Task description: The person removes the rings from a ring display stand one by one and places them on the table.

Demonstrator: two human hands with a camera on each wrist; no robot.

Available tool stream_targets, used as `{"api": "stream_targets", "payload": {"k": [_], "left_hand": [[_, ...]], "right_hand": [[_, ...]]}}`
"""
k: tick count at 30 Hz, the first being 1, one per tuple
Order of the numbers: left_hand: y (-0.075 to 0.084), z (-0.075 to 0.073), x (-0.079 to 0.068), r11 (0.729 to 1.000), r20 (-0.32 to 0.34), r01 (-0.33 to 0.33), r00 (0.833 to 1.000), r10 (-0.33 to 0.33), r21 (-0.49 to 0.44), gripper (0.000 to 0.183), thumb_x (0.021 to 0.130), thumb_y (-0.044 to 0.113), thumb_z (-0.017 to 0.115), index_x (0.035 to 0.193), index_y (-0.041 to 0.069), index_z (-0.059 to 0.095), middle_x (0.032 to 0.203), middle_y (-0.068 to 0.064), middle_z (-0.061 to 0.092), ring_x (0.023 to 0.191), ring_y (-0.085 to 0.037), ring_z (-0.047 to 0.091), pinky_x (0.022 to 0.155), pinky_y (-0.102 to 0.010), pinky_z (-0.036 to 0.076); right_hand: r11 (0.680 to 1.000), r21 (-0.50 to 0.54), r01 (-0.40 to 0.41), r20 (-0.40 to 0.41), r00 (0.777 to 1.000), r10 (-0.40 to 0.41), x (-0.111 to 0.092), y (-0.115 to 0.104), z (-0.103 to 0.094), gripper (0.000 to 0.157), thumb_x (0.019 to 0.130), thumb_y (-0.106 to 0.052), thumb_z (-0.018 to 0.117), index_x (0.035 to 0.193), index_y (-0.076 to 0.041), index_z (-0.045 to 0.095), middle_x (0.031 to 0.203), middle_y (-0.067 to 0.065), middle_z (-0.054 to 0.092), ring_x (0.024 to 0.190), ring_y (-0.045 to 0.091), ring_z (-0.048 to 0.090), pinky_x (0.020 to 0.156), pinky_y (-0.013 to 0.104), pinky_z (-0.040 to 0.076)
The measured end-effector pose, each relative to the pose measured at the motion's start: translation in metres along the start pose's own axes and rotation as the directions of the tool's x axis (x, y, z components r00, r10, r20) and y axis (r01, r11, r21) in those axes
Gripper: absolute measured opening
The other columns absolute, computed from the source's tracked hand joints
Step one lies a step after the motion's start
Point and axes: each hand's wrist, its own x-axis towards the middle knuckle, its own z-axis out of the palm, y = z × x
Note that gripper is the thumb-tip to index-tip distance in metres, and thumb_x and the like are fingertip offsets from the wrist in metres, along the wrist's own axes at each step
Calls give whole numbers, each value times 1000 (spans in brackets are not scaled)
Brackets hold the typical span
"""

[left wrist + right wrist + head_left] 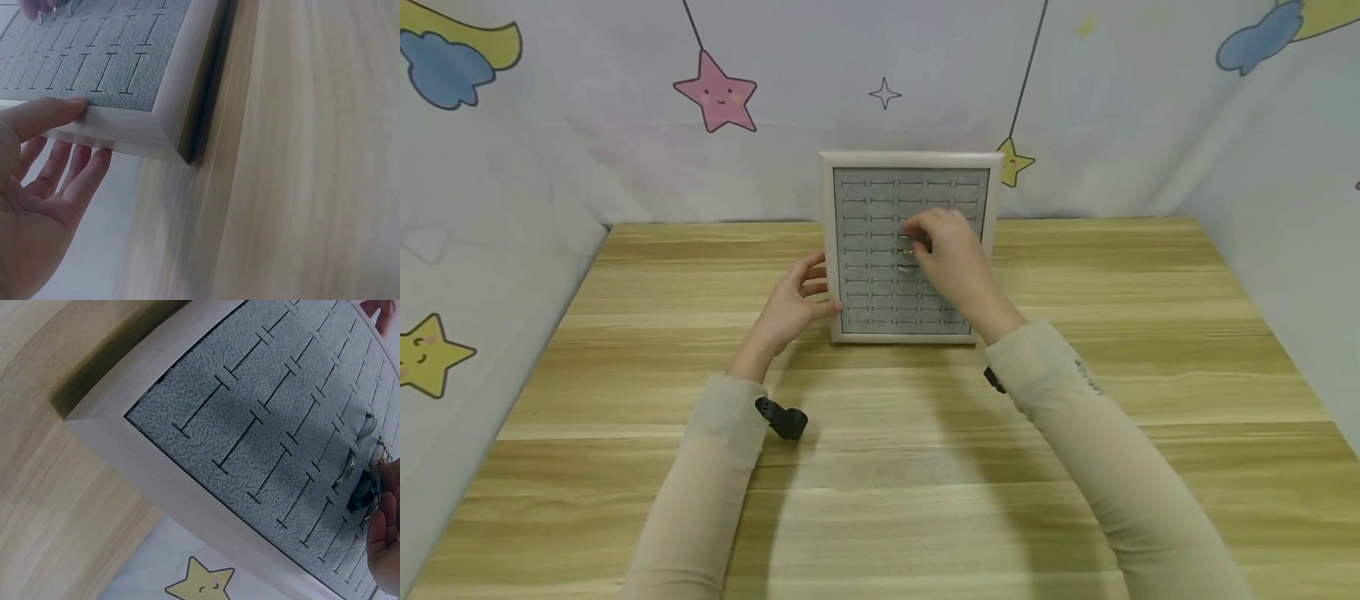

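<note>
A ring display board (865, 312) with grey felt and rows of slots in a pale frame stands upright on the table. My left hand (790, 308) grips its left edge; in the left wrist view the thumb (53, 115) lies on the front and the fingertips reach the frame's outer side. My right hand (951, 258) is at the middle of the felt, thumb and fingers pinching at a ring, mostly hidden by the fingers. Beside the fingertips in the right wrist view sit a silver ring (367, 425), a patterned ring (345, 470) and a dark ring (361, 494), all in slots.
The wood-grain table (880, 467) spreads around the board. Behind it hangs a pale curtain (820, 75) printed with stars and clouds. A small black camera (786, 419) is strapped at the left wrist.
</note>
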Motion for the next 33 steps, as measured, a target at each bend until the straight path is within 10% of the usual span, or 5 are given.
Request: {"api": "stream_targets", "payload": {"k": [12, 27, 33], "left_hand": [[-1, 0, 0, 1000, 13, -1, 1000, 1, 5, 82, 86, 7, 68, 152, 20, 22, 150, -12, 33, 138, -31, 37, 110, -50, 39], [0, 1, 0, 1000, -2, -8, 1000, 8, 19, 81, 86, 5, 68, 152, 17, 22, 149, -13, 36, 137, -32, 38, 110, -49, 39], [1, 1, -1, 1000, 0, -6, 1000, 6, 13, 81, 86, 4, 68, 152, 17, 23, 148, -13, 37, 137, -32, 38, 110, -49, 39]], "right_hand": [[987, -133, 86, -8, 996, -88, 1, -2, 3, 18, 92, -2, 57, 105, -3, 70, 107, 10, 68, 101, 27, 58, 109, 36, 41], [992, 124, 33, -56, 998, -26, 3, 8, -2, 17, 90, -2, 59, 102, -1, 70, 106, 13, 68, 97, 26, 62, 86, 35, 53], [947, 310, -86, -17, 995, 96, 3, 12, -9, 17, 90, -3, 59, 103, 0, 70, 106, 15, 68, 90, 22, 62, 80, 29, 52]]}}
